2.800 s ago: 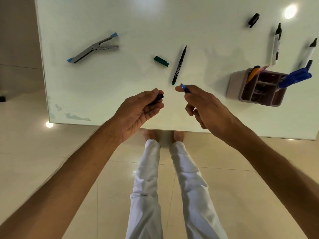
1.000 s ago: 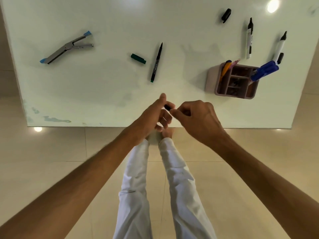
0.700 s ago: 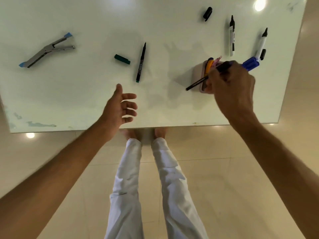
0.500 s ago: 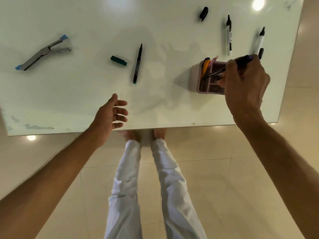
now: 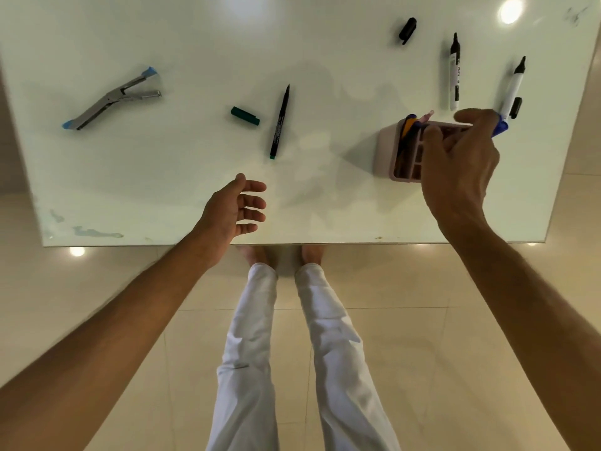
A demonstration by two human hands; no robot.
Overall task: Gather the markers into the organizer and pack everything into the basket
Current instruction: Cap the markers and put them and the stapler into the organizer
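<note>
Uncapped black marker (image 5: 280,121) lies mid-bench, long axis running near-to-far, just beyond the empty, loosely spread left hand (image 5: 234,208); right hand (image 5: 460,164) hovers curled over the organizer (image 5: 383,151), contents indiscernible.

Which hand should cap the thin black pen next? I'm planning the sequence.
Left hand: open and empty, nearest the thin black pen and green cap. Right hand is over the organizer.
</note>
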